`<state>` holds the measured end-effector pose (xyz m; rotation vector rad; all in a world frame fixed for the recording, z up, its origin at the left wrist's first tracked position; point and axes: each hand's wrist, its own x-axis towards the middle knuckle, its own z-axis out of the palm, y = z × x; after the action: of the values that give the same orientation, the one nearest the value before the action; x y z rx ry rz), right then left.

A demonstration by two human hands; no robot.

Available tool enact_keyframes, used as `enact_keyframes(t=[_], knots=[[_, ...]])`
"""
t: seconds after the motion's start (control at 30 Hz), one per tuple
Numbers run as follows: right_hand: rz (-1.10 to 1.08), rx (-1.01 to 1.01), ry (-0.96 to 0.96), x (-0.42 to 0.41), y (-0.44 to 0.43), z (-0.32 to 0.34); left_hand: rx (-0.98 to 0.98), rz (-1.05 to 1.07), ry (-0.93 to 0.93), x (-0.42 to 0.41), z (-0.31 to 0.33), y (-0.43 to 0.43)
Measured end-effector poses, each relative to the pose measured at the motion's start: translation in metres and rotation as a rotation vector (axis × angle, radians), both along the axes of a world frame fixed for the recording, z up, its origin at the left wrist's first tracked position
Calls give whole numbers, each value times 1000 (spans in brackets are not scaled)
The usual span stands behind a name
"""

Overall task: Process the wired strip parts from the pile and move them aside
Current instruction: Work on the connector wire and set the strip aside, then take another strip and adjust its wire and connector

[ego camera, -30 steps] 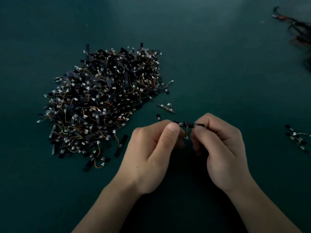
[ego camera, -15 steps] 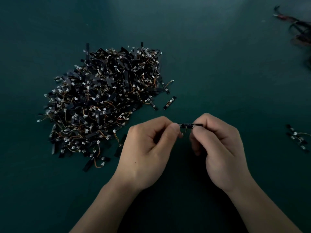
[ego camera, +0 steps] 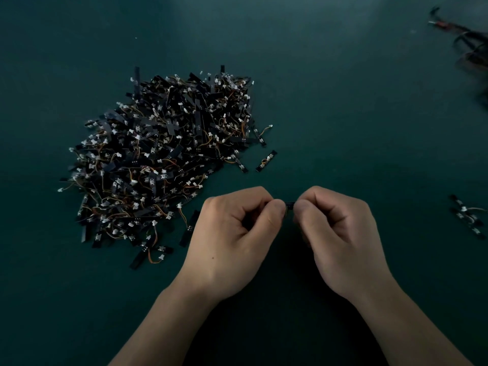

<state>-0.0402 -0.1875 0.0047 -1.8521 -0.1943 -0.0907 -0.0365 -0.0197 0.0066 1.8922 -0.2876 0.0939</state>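
Note:
A big pile of black strip parts (ego camera: 163,157) with orange wires and white connectors lies on the dark green table, left of centre. In front of it my left hand (ego camera: 232,241) and my right hand (ego camera: 340,241) meet fingertip to fingertip. Between them they pinch one small black strip part (ego camera: 289,206), of which only a short piece shows. Its wire is hidden by my fingers. A loose strip part (ego camera: 266,161) lies just right of the pile.
A few strip parts set aside (ego camera: 467,216) lie at the right edge of the table. A tangle of dark and red cables (ego camera: 467,40) sits at the far right corner. The dark green table surface (ego camera: 343,114) stretches between them.
My hands have closed in on each other, so less of the held strip shows. The loose strip right of the pile has shifted up and to the right since the earliest frame.

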Motion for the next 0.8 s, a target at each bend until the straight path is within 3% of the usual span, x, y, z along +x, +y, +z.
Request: enact_keyframes(t=[0.8], knots=[[95, -42, -13, -2, -3, 0, -122, -16, 95, 1, 3, 1]])
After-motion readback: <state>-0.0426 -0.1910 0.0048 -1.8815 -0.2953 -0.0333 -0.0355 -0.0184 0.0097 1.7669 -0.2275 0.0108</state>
